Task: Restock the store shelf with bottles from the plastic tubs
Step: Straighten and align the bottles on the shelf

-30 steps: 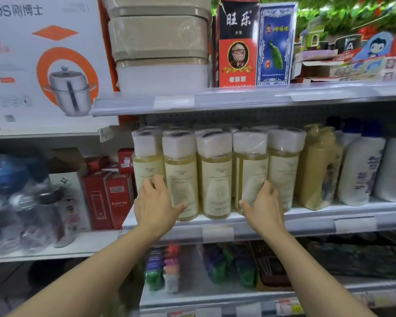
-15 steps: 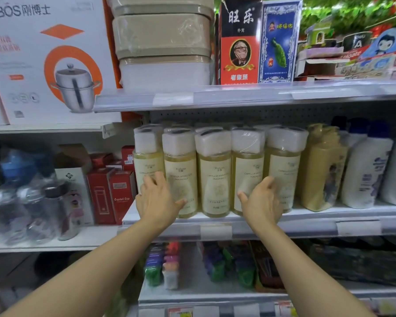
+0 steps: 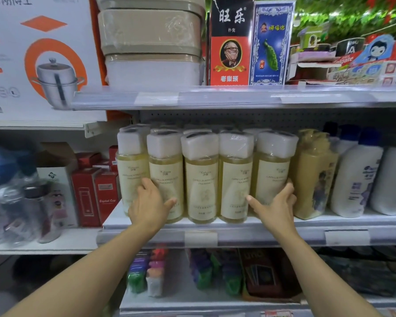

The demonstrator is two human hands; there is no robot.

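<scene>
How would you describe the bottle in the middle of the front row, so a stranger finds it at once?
Look at the middle shelf under the playing-card boxes. Five pale yellow bottles with white caps stand in front. The middle bottle is the only one that neither hand touches.

5 bottles (image 3: 200, 179) abreast on shelf (image 3: 249, 225)
</scene>
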